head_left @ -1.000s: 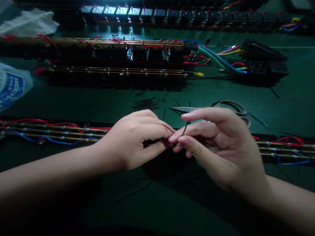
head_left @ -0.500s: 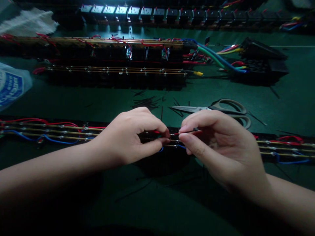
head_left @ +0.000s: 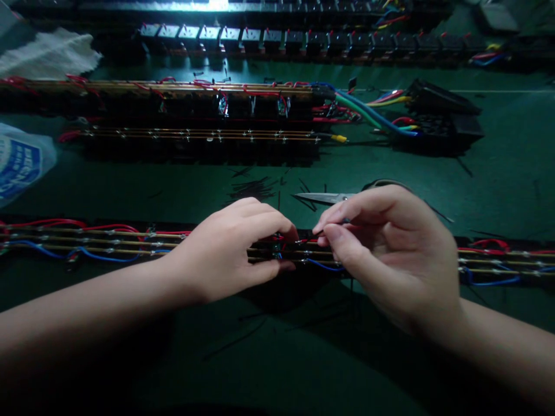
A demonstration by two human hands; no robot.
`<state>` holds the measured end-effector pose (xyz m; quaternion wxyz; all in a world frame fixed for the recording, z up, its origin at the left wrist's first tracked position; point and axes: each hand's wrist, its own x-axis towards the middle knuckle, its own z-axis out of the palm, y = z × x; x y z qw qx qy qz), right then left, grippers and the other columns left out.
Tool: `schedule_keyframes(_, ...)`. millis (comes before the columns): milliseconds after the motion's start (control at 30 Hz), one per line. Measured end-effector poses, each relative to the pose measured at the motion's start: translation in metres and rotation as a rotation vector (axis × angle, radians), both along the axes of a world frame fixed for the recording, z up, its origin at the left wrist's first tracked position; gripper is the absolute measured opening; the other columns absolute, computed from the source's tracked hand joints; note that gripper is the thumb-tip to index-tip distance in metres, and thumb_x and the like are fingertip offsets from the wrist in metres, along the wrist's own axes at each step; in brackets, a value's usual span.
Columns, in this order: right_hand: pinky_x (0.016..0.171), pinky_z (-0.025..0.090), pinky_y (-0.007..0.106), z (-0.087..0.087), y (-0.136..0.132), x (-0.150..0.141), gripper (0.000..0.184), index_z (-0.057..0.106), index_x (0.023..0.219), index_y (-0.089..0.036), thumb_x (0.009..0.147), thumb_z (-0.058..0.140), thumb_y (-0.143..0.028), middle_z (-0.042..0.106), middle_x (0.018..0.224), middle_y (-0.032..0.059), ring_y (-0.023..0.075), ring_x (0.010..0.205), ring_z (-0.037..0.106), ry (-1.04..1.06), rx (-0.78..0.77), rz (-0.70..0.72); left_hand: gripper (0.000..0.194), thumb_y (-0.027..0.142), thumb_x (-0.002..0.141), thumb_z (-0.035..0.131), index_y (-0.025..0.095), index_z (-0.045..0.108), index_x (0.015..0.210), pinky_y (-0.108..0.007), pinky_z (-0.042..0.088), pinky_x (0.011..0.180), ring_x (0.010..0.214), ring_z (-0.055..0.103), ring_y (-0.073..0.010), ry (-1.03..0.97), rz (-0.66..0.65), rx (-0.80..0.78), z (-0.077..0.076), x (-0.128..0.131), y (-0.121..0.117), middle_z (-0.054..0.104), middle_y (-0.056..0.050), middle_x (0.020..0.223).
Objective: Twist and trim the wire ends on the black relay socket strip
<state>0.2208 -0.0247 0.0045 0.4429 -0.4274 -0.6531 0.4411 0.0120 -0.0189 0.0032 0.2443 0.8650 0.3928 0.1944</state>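
A long dark strip (head_left: 99,233) with brass rods and red and blue wires runs across the bench beneath both hands. My left hand (head_left: 234,248) rests over its middle, thumb and index finger apart, their tips at the rods near a small solder joint. Just to the right, my right hand (head_left: 390,260) pinches a thin, dark, stick-like piece (head_left: 346,221) between thumb and fingers. Its tip points toward the red wire by the joint; whether it touches is unclear. Behind my right hand lie scissors (head_left: 323,198), their handles mostly covered.
Thin black offcuts (head_left: 254,188) are scattered on the green bench (head_left: 173,179). Further back lie a wired rod assembly (head_left: 208,134), a black connector block (head_left: 451,124) and a row of black modules (head_left: 295,41). A printed plastic bag (head_left: 26,162) and white cloth (head_left: 52,55) are at left.
The view has shifted, so the background sits lower. My left thumb and index finger have spread apart. My right fingertips have drawn slightly back from the joint, still pinching the dark piece.
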Motion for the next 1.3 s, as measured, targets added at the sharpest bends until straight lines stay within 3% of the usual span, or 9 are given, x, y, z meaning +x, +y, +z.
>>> schedule_keyframes(300, 0.052, 0.048, 0.022, -0.0048, 0.0066, 0.0007, 0.008, 0.057, 0.087, -0.023, 0.086, 0.064, -0.022, 0.063, 0.084, 0.0005, 0.0123, 0.071, 0.062, -0.08, 0.0, -0.029, 0.03, 0.019, 0.084, 0.065, 0.02, 0.059, 0.114, -0.029, 0.049, 0.087, 0.103, 0.059, -0.0176, 0.099, -0.027, -0.004, -0.0007, -0.0005, -0.0035, 0.066, -0.004, 0.108)
schedule_keyframes(500, 0.06, 0.051, 0.023, -0.0056, 0.0065, 0.0006, 0.007, 0.059, 0.087, -0.023, 0.086, 0.065, -0.02, 0.064, 0.084, 0.0002, 0.0129, 0.076, 0.063, -0.15, 0.05, -0.025, 0.032, 0.018, 0.085, 0.063, 0.02, 0.055, 0.116, -0.028, 0.048, 0.087, 0.101, 0.058, -0.0171, 0.114, -0.077, 0.071, -0.0054, -0.0008, -0.0036, 0.064, -0.003, 0.108)
schedule_keyframes(733, 0.06, 0.049, 0.025, -0.0022, 0.0083, 0.0015, 0.007, 0.063, 0.085, -0.02, 0.084, 0.061, -0.014, 0.067, 0.084, 0.0013, 0.0132, 0.073, 0.061, -0.328, 0.15, 0.096, 0.038, 0.02, 0.086, 0.059, 0.02, 0.049, 0.123, -0.03, 0.048, 0.084, 0.097, 0.062, -0.0175, 0.1, -0.031, 0.133, -0.0078, 0.0007, -0.0071, 0.066, -0.004, 0.11)
schedule_keyframes(1033, 0.062, 0.051, 0.026, -0.0064, 0.0057, 0.0009, 0.003, 0.059, 0.087, -0.022, 0.087, 0.062, -0.021, 0.064, 0.085, 0.0013, 0.0144, 0.076, 0.063, -0.216, 0.078, -0.017, 0.029, 0.024, 0.089, 0.058, 0.019, 0.053, 0.118, -0.03, 0.047, 0.078, 0.092, 0.062, -0.018, 0.153, -0.076, 0.154, -0.0066, 0.0016, -0.0055, 0.067, -0.005, 0.104)
schedule_keyframes(1300, 0.059, 0.051, 0.024, -0.0057, 0.006, 0.0007, 0.004, 0.059, 0.087, -0.022, 0.086, 0.062, -0.019, 0.063, 0.085, 0.001, 0.0134, 0.076, 0.062, -0.202, 0.086, -0.022, 0.029, 0.024, 0.092, 0.056, 0.02, 0.05, 0.12, -0.03, 0.047, 0.079, 0.095, 0.061, -0.019, 0.169, -0.106, 0.201, -0.0092, -0.0004, -0.0051, 0.066, -0.006, 0.109)
